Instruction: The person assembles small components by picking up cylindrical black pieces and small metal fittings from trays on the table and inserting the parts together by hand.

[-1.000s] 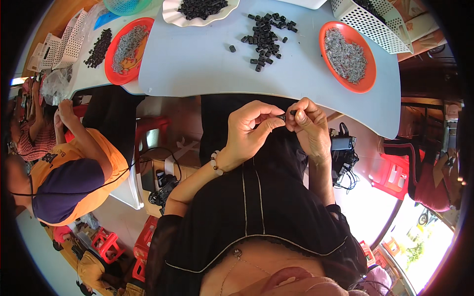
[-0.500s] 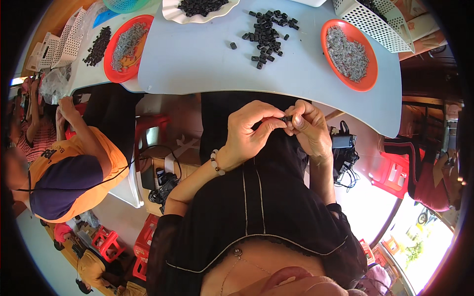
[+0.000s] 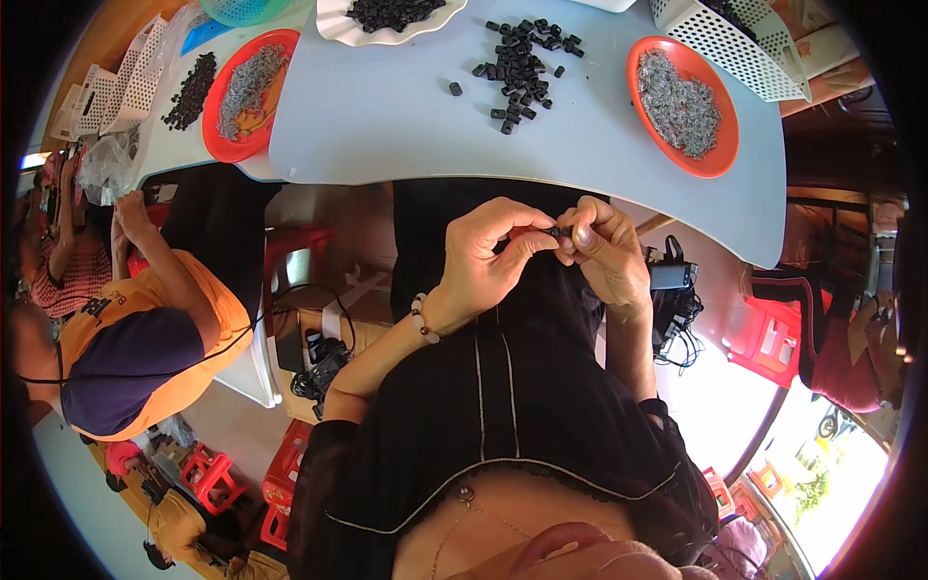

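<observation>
Just off the table's near edge, my left hand (image 3: 491,253) and my right hand (image 3: 607,253) meet in front of my body. A small black plastic part (image 3: 558,232) is pinched between the fingertips of both; the fingers cover most of it. On the table beyond lies a loose pile of small black block-shaped parts (image 3: 522,72), with one block (image 3: 455,89) apart to its left. To the right of the pile, an orange-red plate (image 3: 727,145) holds many small silvery metal pieces (image 3: 679,104). A white scalloped dish (image 3: 333,31) of black parts stands at the far side.
A white perforated basket (image 3: 735,53) stands at the far right of the pale table (image 3: 387,135). Left of me are another red plate (image 3: 215,135) and a heap of black parts (image 3: 189,92). A co-worker in orange and navy (image 3: 155,338) sits there. Cables (image 3: 681,319) hang below the table.
My hands stay almost in place, still pinching the small black part. The co-worker at the left has shifted slightly.
</observation>
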{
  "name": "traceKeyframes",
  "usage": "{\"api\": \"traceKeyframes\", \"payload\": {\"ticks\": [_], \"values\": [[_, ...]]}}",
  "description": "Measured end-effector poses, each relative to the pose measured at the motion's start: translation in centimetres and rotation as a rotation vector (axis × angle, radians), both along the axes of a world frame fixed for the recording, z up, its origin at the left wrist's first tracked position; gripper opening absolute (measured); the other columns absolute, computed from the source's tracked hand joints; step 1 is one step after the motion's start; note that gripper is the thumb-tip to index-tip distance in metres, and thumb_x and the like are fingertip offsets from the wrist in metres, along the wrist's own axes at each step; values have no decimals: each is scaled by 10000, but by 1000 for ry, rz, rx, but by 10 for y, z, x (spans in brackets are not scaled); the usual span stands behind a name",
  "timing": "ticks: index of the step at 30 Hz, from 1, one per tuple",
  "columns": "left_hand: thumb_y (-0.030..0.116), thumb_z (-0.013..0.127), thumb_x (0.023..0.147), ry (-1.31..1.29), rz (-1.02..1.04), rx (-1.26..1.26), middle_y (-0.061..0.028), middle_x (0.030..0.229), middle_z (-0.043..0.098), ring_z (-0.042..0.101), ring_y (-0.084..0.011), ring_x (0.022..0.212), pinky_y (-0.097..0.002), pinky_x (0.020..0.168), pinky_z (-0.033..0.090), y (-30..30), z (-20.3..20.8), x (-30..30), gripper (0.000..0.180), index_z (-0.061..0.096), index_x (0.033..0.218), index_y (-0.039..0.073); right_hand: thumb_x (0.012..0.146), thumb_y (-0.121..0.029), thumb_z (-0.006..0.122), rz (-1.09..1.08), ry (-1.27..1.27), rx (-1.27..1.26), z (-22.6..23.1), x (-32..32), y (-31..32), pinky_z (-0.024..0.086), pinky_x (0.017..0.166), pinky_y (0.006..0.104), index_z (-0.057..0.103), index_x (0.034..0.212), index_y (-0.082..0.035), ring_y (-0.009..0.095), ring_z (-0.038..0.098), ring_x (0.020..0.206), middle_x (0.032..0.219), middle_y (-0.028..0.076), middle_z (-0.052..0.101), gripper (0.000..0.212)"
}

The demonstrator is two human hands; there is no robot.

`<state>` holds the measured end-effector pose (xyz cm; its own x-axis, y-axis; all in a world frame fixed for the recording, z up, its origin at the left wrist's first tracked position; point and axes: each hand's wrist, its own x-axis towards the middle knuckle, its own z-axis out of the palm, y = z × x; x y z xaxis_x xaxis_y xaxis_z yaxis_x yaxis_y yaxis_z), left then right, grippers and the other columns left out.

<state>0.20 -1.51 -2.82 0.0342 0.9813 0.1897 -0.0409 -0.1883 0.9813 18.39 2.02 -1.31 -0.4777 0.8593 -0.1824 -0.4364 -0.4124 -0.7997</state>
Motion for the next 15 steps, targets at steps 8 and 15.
{"api": "traceKeyframes", "payload": {"ticks": [8,15], "values": [[-30,694,876,-171,-43,-75,-95,921,644,611,-105,753,-225,664,507,0,6,0,167,653,1032,-77,934,-180,674,4,95,-80,-1,-2,0,427,632,265,573,832,-41,140,528,688,798,75,617,200],[-44,698,867,-167,-25,-49,-91,916,639,607,-104,752,-222,664,506,0,5,1,157,650,1013,-77,941,-154,663,-5,6,-7,1,-3,-1,445,652,266,588,843,-18,137,532,694,796,73,613,183]]}}
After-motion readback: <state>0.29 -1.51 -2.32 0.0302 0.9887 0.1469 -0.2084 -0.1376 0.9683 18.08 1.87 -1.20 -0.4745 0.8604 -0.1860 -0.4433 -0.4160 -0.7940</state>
